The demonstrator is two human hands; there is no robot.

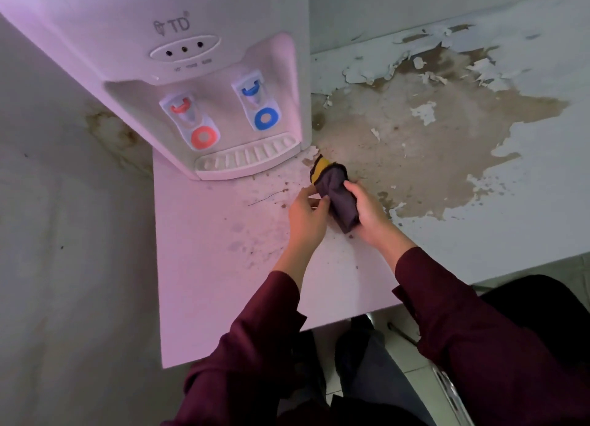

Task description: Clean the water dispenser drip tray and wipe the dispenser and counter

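A white water dispenser (pixel 178 58) stands at the back left of the counter (pixel 223 266), with a red tap (pixel 191 122) and a blue tap (pixel 258 103). Its slotted white drip tray (pixel 249 159) sits in place at the base. My right hand (pixel 370 211) grips a folded dark grey cloth with a yellow edge (pixel 335 189) just right of the tray. My left hand (pixel 306 211) touches the cloth's left side with its fingertips, fingers curled.
The counter is speckled with brown spots near the tray. To the right its white coating has peeled away over a large brown patch (pixel 431 132). A stained wall (pixel 64 202) borders the counter's left side. The counter's front edge runs just before my sleeves.
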